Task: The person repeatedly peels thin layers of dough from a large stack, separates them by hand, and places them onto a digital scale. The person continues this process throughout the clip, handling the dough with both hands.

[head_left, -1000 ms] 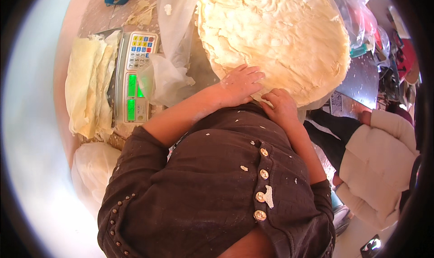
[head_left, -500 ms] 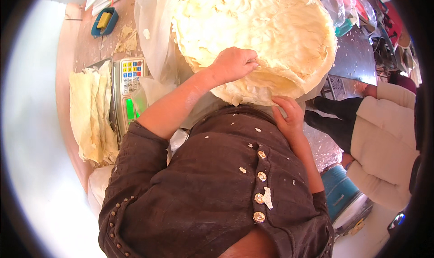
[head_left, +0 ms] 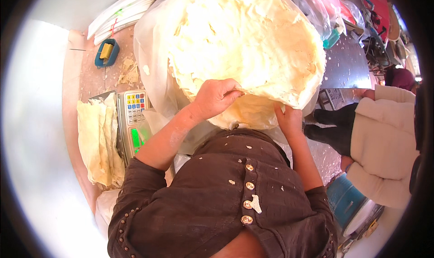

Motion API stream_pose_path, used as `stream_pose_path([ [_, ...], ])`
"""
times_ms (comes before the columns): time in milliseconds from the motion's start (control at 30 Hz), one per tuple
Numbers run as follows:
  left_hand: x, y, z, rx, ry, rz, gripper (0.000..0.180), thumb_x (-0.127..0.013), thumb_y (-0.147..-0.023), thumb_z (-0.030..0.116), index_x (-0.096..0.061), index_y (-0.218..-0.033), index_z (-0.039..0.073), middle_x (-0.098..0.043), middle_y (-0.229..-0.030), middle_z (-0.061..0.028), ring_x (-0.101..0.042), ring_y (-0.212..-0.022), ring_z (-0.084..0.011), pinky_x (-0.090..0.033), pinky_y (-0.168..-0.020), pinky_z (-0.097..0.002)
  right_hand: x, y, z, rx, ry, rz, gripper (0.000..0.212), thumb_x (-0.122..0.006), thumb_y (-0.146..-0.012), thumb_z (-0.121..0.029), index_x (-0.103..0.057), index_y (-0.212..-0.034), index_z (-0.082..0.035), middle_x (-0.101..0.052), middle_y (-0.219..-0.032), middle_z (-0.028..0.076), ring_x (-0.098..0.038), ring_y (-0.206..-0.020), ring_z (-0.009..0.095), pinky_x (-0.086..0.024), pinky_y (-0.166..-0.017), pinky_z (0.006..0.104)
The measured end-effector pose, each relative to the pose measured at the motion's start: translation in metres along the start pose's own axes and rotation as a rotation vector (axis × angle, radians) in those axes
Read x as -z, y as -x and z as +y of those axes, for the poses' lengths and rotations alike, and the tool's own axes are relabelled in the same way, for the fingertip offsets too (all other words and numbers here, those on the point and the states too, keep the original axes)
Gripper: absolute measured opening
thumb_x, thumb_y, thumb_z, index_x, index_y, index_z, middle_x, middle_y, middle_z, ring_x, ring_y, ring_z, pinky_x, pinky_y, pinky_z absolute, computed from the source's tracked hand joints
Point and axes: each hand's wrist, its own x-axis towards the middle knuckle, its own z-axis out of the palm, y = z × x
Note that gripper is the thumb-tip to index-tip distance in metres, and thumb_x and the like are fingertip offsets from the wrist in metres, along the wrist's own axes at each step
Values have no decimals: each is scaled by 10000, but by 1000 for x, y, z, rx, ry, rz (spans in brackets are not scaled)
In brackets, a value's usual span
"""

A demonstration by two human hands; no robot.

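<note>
A large, round, pale stack [head_left: 246,50] of thin, wrinkled layers lies on the bench [head_left: 92,79], directly in front of the person; clear plastic sheeting [head_left: 151,50] spreads from under its left side; along the near side, the edge of a top layer [head_left: 266,96] stands up from the layers beneath and leaves a shadowed hollow; the left hand [head_left: 218,97] holds that edge near its middle, thumb and fingers clamped together on it; the right hand [head_left: 289,119] is at the same edge farther right, its fingertips partly hidden by the layer, so I cannot tell how tightly they are closed.

To the left is a digital scale [head_left: 135,106] with coloured keys and a green display; folded pale sheets [head_left: 97,143] rest on its platform; beyond it are loose scraps [head_left: 129,72] and a blue tray [head_left: 98,59] holding a yellow block [head_left: 106,51]; pale flakes dot the person's dark brown shirt [head_left: 199,190]; at the right is another person in a cream padded garment [head_left: 384,140], with a blue drum [head_left: 340,197] near them.
</note>
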Motion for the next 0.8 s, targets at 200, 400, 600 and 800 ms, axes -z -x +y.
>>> stream_pose_path([
  [200, 14, -10, -16, 55, 309, 136, 108, -596, -879, 118, -636, -909, 22, -666, -786, -36, -585, -681, -84, -453, -613, -235, 21, -62, -9, 428, -35, 505, 508, -617, -839, -289, -490, -1288, -88, -440, -1356, 176, -374, -1272, 382, -283, -1038, 486],
  [400, 35, -16, -62, 385, 814, 415, 158, -581, -901, 139, -592, -999, 16, -638, -914, -35, -591, -807, -94, -486, -675, -246, 33, -157, -42, 601, 308, 437, 479, -585, -860, -314, -500, -1294, -130, -426, -1392, 100, -307, -1335, 317, -246, -1063, 472],
  [600, 13, -7, -105, 817, 1015, 738, 266, -580, -902, 150, -527, -1134, 30, -612, -1048, -81, -613, -896, -183, -531, -724, -321, -3, -203, -29, 482, 369, -134, 409, -564, -863, -317, -548, -1221, -120, -524, -1257, 101, -437, -1204, 302, -314, -1027, 446],
  [800, 14, 1, -80, 357, 63, 798, 318, -593, -877, 141, -518, -1168, 40, -612, -1085, -108, -590, -1000, -228, -484, -849, -342, 22, -176, -10, 701, 135, -23, 316, -616, -818, -224, -598, -1102, -88, -582, -1145, 94, -517, -1093, 301, -426, -909, 430],
])
